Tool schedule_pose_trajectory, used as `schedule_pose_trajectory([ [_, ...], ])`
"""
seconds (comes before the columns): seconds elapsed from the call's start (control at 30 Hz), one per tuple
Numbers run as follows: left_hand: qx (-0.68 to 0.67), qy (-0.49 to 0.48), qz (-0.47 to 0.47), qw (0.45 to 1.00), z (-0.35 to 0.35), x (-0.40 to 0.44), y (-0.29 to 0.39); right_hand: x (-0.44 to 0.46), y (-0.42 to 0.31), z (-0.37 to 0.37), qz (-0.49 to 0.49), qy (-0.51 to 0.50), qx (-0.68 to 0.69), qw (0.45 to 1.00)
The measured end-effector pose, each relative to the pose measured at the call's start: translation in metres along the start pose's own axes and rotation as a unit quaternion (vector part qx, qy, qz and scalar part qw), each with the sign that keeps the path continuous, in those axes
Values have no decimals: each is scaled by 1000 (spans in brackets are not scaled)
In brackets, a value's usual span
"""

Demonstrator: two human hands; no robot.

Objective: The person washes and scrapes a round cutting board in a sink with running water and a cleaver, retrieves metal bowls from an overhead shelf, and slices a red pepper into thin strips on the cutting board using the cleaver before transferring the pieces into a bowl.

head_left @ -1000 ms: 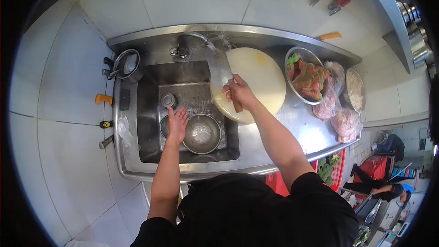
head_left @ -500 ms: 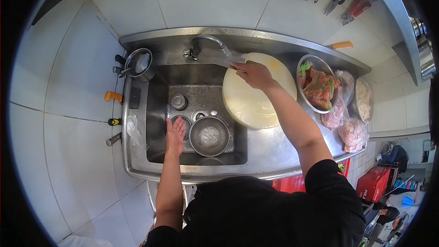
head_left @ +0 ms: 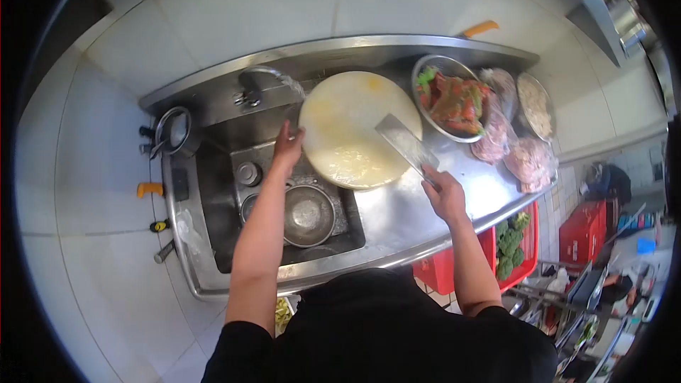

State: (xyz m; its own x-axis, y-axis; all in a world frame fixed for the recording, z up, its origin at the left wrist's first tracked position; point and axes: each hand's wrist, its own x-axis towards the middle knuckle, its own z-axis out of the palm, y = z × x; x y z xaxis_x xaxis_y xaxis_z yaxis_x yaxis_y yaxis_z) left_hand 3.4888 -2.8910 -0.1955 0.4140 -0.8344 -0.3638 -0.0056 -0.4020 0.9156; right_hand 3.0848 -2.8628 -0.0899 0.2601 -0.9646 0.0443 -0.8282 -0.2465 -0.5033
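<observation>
My right hand is closed round the handle of a cleaver. Its broad blade slants over the right part of a thick round cutting board, which looks wet. At the board's left edge is my left hand, fingers apart, with nothing seen in it; whether it touches the rim I cannot tell. Behind that hand, the faucet bends over the sink. A metal pan lies in the sink, partly behind my left forearm, near a small metal cup.
Right of the board stand a steel bowl of reddish food in plastic, bagged meat and an oval tray. A pot sits at the left corner. Below the counter is a red crate with broccoli. People work at far right.
My right hand has brought the cleaver from under the faucet to the right side of the board. My left hand has risen from above the sink to the board's left edge. The view has shifted.
</observation>
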Motion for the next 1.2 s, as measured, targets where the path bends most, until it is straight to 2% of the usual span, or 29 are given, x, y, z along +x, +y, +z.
schedule_pose_trajectory([
  [0.07,41,-2,32,999,15,28,6,-37,18,-16,38,13,-7,999],
  [0.1,20,-108,55,992,17,58,-19,-56,25,-23,63,15,-10,998],
  [0.17,41,-29,90,995,34,48,-23,-94,41,-34,100,39,-3,994],
  [0.27,85,-25,48,995,39,15,-15,-145,64,-44,158,64,-28,985],
  [0.33,121,7,97,988,49,-10,-31,-176,73,-42,211,91,-16,973],
  [0.37,135,-8,127,983,51,-10,-59,-187,77,-39,229,106,-11,968],
  [0.4,77,-26,100,992,56,-34,-56,-195,78,-38,235,115,-4,965],
  [0.5,79,-39,107,990,71,-88,-74,-224,76,-39,284,133,-22,949],
  [0.6,102,-68,73,990,89,-148,-79,-245,79,-43,302,138,-30,943],
  [0.67,81,-122,75,986,98,-182,-80,-258,72,-52,312,138,-43,939],
  [0.83,64,-184,38,980,106,-208,-101,-305,64,-63,327,165,-52,929],
  [0.9,143,-74,100,982,106,-195,-94,-326,58,-69,352,207,-38,912],
  [0.93,145,-13,128,981,96,-188,-59,-336,58,-73,347,208,-37,914],
  [0.97,74,35,186,979,82,-154,-61,-347,59,-75,380,212,-32,900],
  [1.0,96,98,252,958,62,-124,-36,-359,62,-75,414,215,-25,884],
  [1.07,158,246,359,886,22,-65,15,-384,79,-70,437,214,-23,873],
  [1.13,285,279,461,793,-16,-20,64,-408,99,-62,458,218,-23,861],
  [1.2,424,253,481,725,-41,13,99,-428,115,-51,483,212,-36,849],
])
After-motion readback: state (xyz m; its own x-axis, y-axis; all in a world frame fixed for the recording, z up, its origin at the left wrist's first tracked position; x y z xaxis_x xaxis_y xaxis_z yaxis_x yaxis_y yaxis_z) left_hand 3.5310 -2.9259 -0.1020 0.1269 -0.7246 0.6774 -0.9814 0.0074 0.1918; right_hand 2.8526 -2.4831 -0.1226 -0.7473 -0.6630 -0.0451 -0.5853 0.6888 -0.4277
